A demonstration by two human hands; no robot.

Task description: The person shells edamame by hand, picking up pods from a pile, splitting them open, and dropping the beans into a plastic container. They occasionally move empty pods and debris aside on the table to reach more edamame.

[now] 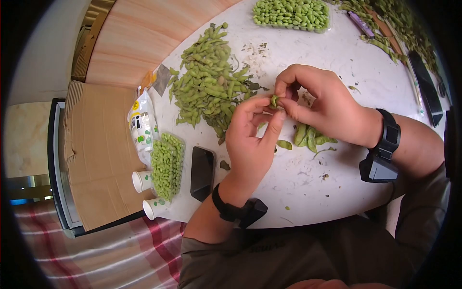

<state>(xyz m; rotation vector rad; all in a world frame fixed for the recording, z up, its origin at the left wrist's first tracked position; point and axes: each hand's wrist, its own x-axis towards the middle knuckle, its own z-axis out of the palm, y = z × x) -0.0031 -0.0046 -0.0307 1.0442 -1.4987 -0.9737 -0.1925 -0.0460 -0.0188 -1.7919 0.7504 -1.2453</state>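
Both hands meet over the white table around one small green pod (274,101). My left hand (255,135) pinches it from the left, and my right hand (320,98) has thumb and forefinger on its right side. Whether a bean shows at the pod's opening is too small to tell. Left of the hands lies a large heap of unopened green pods (204,79). Beneath my right hand are several flattened pods (308,137), with a single pod (284,144) beside them.
A clear tray of shelled beans (291,15) stands at the far edge, another (167,166) at the left beside two paper cups (142,181) and a white packet (143,125). One phone (202,173) lies near my left wrist, another (425,86) at the right by a purple marker (361,25).
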